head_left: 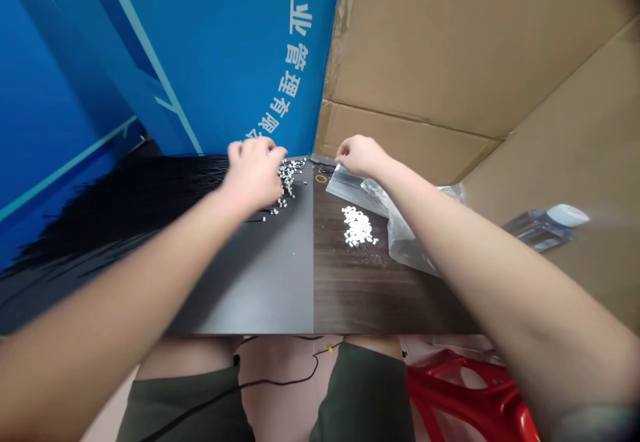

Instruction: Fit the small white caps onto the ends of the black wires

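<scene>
Small white rectangular pieces [357,226] lie in a loose heap on a dark woodgrain tabletop [353,289], just right of centre in the frame. A second cluster of white pieces [288,179] sits at upper centre on a smooth grey board [250,282], beside a dense fan of thin black wires [150,205] at the left. The left hand [255,174] curves over that cluster, fingers half-curled; whether they grip anything cannot be told. The right hand [361,157] pinches the upper corner of a crinkled clear plastic bag [400,219] between its nearly closed fingers [341,152].
</scene>
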Tool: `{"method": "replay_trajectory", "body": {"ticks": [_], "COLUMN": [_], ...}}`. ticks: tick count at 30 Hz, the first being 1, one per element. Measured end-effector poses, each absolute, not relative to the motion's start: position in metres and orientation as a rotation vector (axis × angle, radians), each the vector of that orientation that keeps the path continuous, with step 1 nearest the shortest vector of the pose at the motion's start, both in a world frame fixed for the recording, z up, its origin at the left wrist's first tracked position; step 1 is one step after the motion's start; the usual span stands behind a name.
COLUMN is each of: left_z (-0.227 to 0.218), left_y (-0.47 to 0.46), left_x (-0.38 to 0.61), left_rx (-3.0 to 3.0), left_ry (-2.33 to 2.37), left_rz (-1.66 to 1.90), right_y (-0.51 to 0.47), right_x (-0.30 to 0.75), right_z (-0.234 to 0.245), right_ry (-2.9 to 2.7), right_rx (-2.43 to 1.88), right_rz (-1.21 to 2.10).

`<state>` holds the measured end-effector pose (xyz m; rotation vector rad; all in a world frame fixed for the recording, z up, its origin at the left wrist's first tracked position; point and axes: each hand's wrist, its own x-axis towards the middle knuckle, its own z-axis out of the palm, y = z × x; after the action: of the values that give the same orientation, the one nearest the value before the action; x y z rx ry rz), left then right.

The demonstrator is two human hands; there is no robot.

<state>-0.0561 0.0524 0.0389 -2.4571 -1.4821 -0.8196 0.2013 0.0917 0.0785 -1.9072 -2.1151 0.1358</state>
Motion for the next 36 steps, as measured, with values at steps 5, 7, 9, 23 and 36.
{"method": "replay_trajectory", "body": {"ticks": [5,7,9,23,36], "left_z": [-0.001,-0.01,-0.015,-0.02,-0.024], "left_y": [0.001,0.0,0.005,0.016,0.019], "left_x": [-0.001,0.004,0.002,0.0,0.001], "left_rx": [-2.79,-2.918,-3.019,-3.138,-3.151], "left_ry": [-1.006,-0.857,-0.845,-0.999,-1.035], "left_rz": [-0.768,-0.716,-0.721,-1.018,-1.131], "right_y": [0.144,0.153,0.157,0.144,0.135], "right_x": [0.185,0.183,0.181,0.178,0.192], "right_z": [0.047,0.039,0.032,0.015,0.029], "right_ry": [-2.374,-2.366,-2.363,-2.154,-1.863], "right_rx": [-2.018,-2.065,-2.1,-2.021,-1.622], "right_rz": [0.099,0.073,0.066,-0.114,-0.131]}}
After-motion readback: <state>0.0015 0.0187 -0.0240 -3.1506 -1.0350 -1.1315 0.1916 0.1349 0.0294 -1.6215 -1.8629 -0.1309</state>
